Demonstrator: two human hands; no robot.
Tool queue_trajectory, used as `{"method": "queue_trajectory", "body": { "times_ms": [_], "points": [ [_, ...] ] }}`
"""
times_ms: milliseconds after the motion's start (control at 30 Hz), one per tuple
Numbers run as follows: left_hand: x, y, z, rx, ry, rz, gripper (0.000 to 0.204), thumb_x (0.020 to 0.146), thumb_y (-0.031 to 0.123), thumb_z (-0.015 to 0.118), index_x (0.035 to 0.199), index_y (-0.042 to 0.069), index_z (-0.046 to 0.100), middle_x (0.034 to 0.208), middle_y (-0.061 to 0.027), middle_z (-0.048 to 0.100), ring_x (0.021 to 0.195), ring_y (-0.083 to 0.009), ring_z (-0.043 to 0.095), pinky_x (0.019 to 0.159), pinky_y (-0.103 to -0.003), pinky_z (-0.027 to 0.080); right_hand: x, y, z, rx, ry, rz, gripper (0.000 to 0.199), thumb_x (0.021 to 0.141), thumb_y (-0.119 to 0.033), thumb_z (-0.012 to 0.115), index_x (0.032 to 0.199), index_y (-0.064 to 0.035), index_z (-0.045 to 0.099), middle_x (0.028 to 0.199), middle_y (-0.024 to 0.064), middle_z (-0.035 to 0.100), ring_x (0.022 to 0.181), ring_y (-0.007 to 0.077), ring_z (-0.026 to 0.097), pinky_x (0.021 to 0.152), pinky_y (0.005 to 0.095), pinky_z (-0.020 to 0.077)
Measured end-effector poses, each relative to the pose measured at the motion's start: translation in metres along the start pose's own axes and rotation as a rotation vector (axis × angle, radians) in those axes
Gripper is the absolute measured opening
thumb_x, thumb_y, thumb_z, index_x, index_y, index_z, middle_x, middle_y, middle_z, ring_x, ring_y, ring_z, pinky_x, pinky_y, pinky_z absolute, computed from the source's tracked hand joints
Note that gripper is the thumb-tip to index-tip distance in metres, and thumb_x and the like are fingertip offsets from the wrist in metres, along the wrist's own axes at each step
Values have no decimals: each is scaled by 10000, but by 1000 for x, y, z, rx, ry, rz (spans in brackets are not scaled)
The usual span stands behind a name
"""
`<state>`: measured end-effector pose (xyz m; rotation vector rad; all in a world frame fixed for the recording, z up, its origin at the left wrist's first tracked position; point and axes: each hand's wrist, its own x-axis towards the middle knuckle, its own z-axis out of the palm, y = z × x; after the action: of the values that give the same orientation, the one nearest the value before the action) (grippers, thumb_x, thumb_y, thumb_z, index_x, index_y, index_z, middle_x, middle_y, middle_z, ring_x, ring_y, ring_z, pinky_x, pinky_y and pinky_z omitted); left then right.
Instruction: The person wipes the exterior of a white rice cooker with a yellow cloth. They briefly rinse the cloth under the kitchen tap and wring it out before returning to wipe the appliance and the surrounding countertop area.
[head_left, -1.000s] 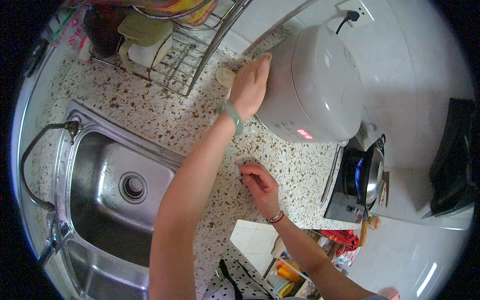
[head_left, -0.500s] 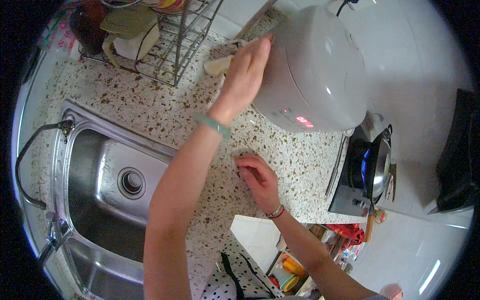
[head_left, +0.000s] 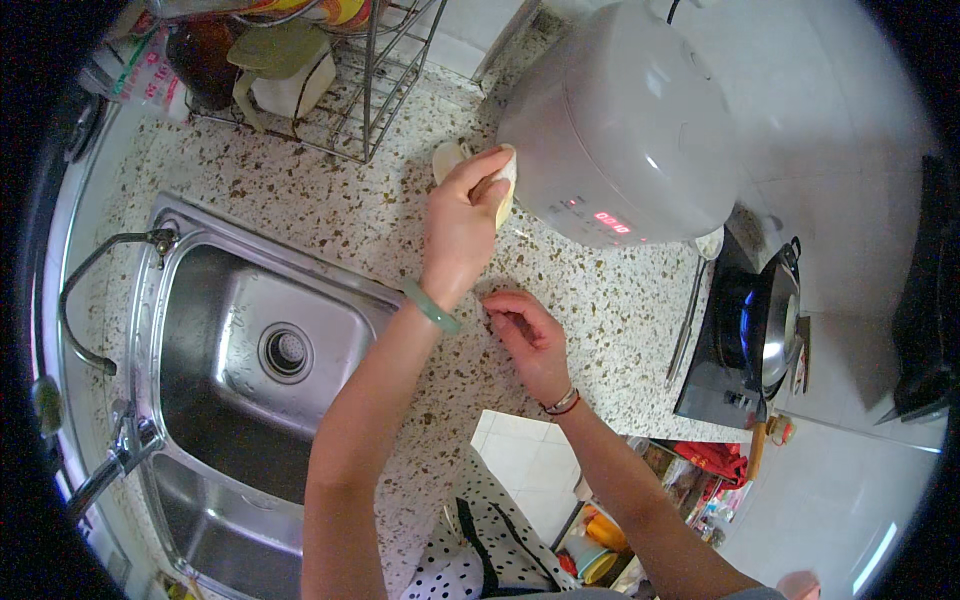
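My left hand point(head_left: 462, 225), with a green bangle at its wrist, is closed round a white and pale-yellow piece point(head_left: 507, 190) at the near left side of the grey rice cooker point(head_left: 620, 130). What kind of piece it is does not show clearly. A cream-coloured rounded thing point(head_left: 448, 158) lies on the counter just beyond these fingers; whether the two are joined is hidden. Lower and to the right, my right hand point(head_left: 535, 345) rests over the speckled counter point(head_left: 600, 310) with its fingers curled in. Whatever they may hold cannot be seen.
At the left is a steel sink point(head_left: 230, 350) with a tap point(head_left: 125, 440). A wire rack point(head_left: 370, 110) with jars stands at the far left. To the right, a lidded wok point(head_left: 778, 320) sits over a blue flame on a black stove point(head_left: 710, 390).
My left hand has come down and nearer from the cooker's side, and its stretched fingers have closed on the pale piece. My right hand stays curled in nearly the same place.
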<state>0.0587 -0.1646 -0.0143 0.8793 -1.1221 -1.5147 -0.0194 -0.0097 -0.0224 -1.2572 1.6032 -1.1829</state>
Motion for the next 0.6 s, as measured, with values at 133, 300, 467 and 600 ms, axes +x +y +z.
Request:
{"method": "queue_trajectory", "body": {
  "times_ms": [133,300,467,600],
  "points": [
    [7,35,25,-125,105,230,275,904,39,576,1174,40,630,1171,-57,634,1043,-109,571,904,-240,446,-1,4,0,39,-1,13,177,876,31,551,1026,-24,626,1050,94,615,889,155,599,759,252,484],
    [13,23,36,329,163,618,325,974,126,470,1276,30,539,1280,-154,558,1159,-279,540,981,-330,411,-5,4,1,60,0,61,152,872,27,556,998,-26,623,1011,87,621,850,156,600,740,256,485],
    [15,-4,25,341,166,316,322,965,164,483,1258,47,551,1196,-182,592,1108,-325,550,923,-380,445,-1,-1,-1,-38,-43,44,184,883,54,524,1034,-7,609,1063,68,585,900,127,563,783,236,458],
    [31,-16,11,420,174,146,258,944,143,523,1166,52,619,1059,-210,636,875,-312,619,788,-391,492,-1,-2,0,25,-72,64,212,889,63,509,1066,-1,605,1105,61,567,950,115,545,816,234,447]
  ]
}}
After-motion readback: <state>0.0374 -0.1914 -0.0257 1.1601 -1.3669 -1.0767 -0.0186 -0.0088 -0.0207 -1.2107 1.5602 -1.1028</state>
